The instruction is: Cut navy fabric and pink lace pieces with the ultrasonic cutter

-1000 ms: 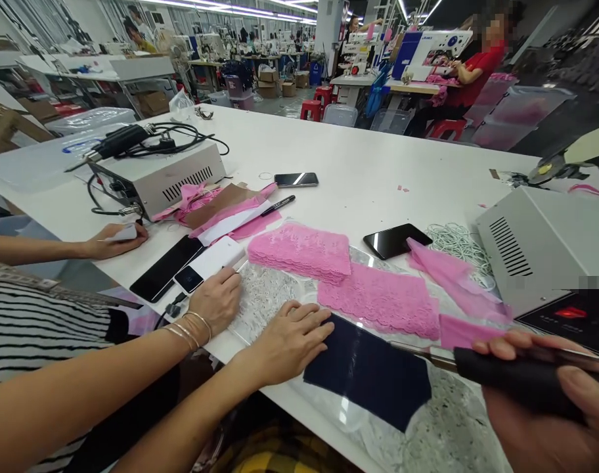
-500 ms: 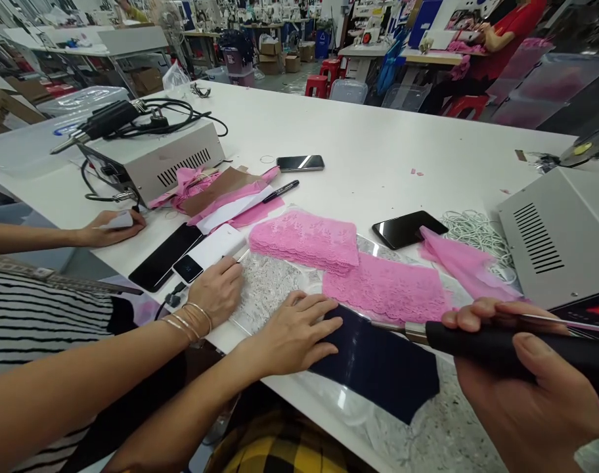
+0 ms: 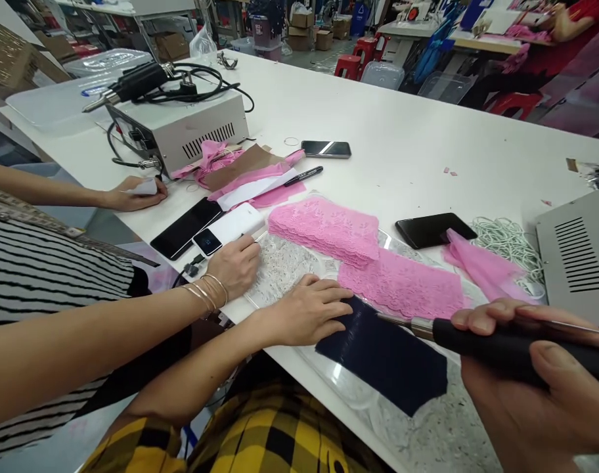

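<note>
My left hand [image 3: 309, 312] lies flat, fingers apart, on the left end of a dark navy fabric piece [image 3: 393, 364]. My right hand [image 3: 536, 374] grips a hand tool [image 3: 477, 338] with a thick black handle and a thin metal tip. That tip rests at the upper edge of the navy piece, right of my left fingers. A slim metal strip, its kind unclear, is also held along the handle. Just beyond lie a pink lace piece [image 3: 408, 282] and a stack of folded pink lace [image 3: 324, 226], on a clear sheet over a speckled surface.
At left, a co-worker's hand [image 3: 233, 266] with bracelets rests near a white power bank [image 3: 243, 220]; their other hand [image 3: 142, 194] holds something white. Farther are grey boxes [image 3: 201, 128], phones [image 3: 430, 230], a marker [image 3: 303, 175], pale cord [image 3: 506, 246] and pink scraps.
The view has turned left and tilted down, so everything appears shifted right. Both my hands and the tool tip keep about the same place on the navy fabric.
</note>
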`<state>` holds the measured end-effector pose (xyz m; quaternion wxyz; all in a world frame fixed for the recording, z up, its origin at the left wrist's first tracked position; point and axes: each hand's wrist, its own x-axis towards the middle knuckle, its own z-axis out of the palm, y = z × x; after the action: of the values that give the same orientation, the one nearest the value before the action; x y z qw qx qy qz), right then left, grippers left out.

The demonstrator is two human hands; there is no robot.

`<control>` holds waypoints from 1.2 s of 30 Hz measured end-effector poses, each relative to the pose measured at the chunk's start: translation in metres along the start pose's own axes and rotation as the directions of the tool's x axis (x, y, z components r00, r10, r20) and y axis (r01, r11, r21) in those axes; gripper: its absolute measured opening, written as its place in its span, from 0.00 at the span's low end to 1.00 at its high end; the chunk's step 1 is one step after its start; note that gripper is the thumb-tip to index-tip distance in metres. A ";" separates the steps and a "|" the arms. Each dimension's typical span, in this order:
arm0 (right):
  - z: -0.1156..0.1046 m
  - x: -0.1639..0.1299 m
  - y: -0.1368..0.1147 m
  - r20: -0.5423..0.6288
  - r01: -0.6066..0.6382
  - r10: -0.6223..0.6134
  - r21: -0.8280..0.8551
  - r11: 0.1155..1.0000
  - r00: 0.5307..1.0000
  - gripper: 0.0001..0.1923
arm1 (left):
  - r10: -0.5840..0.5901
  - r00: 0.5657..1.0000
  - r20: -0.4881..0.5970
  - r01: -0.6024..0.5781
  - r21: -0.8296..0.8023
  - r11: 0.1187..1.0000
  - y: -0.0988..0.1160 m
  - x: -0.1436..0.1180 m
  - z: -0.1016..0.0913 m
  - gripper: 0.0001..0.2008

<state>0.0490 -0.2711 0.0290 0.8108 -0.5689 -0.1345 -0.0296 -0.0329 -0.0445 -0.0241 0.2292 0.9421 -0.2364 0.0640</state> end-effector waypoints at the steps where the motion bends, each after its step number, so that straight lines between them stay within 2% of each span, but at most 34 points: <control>1: -0.001 0.001 0.002 -0.014 0.016 -0.016 0.006 1.000 1.000 0.09 | 0.009 1.000 -0.004 -0.009 0.014 1.000 0.000 -0.001 0.001 0.14; 6: 0.001 0.005 0.005 -0.051 0.075 -0.076 -0.024 0.997 0.996 0.11 | 0.035 0.999 -0.036 -0.032 0.071 0.997 0.000 -0.002 0.003 0.13; 12: 0.008 0.004 0.009 -0.028 0.086 -0.089 -0.072 0.994 0.996 0.11 | 0.035 0.998 -0.057 -0.030 0.090 0.995 0.001 -0.001 0.003 0.11; 20: 0.006 0.006 0.016 -0.013 0.143 -0.144 -0.058 0.988 0.989 0.09 | 0.046 0.997 -0.064 -0.040 0.091 0.995 -0.001 -0.001 0.005 0.14; 36: 0.011 0.008 0.018 0.018 0.136 -0.135 -0.063 0.989 0.991 0.07 | 0.027 0.998 -0.062 -0.023 0.062 0.998 0.000 -0.002 0.004 0.15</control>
<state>0.0580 -0.2540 0.0179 0.7875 -0.5841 -0.1774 -0.0851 -0.0346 -0.0458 -0.0279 0.2067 0.9431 -0.2388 0.1037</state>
